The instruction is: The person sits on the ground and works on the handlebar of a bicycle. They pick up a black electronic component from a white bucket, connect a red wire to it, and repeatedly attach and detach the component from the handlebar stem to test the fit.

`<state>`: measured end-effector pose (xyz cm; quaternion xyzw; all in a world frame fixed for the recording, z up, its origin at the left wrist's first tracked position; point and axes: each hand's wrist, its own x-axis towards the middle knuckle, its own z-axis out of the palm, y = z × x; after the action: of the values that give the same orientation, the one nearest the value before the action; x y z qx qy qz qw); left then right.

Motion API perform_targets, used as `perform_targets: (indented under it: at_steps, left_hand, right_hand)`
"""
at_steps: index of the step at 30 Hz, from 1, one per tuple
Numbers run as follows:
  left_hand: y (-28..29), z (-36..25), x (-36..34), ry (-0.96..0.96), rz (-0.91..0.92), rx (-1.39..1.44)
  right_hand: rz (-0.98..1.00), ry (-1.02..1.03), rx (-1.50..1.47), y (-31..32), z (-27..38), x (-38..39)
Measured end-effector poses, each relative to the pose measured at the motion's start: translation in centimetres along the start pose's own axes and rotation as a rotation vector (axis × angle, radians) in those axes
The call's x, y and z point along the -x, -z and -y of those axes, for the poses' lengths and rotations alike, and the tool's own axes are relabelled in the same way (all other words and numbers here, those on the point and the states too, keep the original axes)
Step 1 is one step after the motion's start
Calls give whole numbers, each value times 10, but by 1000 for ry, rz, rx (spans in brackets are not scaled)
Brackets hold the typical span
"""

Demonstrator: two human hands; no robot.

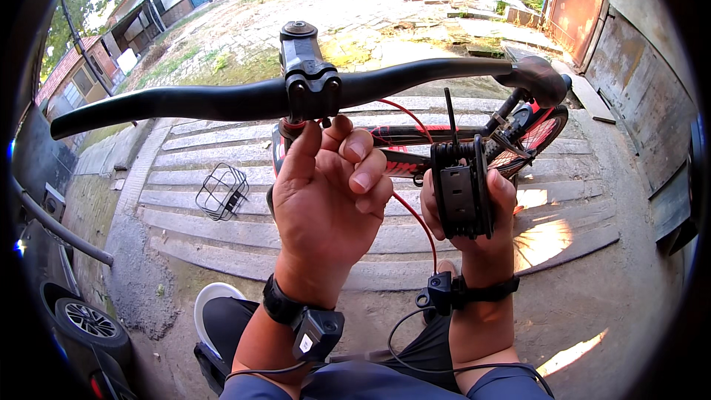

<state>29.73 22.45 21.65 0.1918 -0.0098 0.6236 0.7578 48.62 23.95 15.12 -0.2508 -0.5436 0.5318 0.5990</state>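
Observation:
A black bicycle handlebar (200, 102) spans the view, clamped in a black stem (302, 59) with bolts in its faceplate. Just under that clamp my left hand (322, 200) is closed, thumb and forefinger pinching a small dark bolt (326, 123); its lower end is hidden by the fingers. My right hand (503, 204) grips a black folding multi-tool (461, 189) upright, below the handlebar's right side. One thin hex key (450, 115) sticks up from the tool. Both wrists wear black straps with small devices.
Behind the hands lies the black and red bicycle frame (404, 159), with its saddle (541, 80) and wheel to the right. A red cable (416, 222) loops down between my hands. A black wire basket (222, 191) rests on the slatted concrete. At left are a metal pipe (63, 226) and a car wheel (92, 322).

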Motion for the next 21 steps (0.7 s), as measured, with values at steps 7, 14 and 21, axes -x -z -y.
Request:
perform_targets:
  at_steps: [7, 14, 21]
  left_hand:
    - [6, -2, -1, 8, 50, 26]
    - [4, -2, 0, 3, -18, 32]
    - [0, -4, 1, -4, -44, -25]
  right_hand:
    - [-2, 10, 7, 0, -1, -1]
    - [-1, 19, 1, 1, -2, -1]
    - [15, -10, -34, 3, -2, -2]
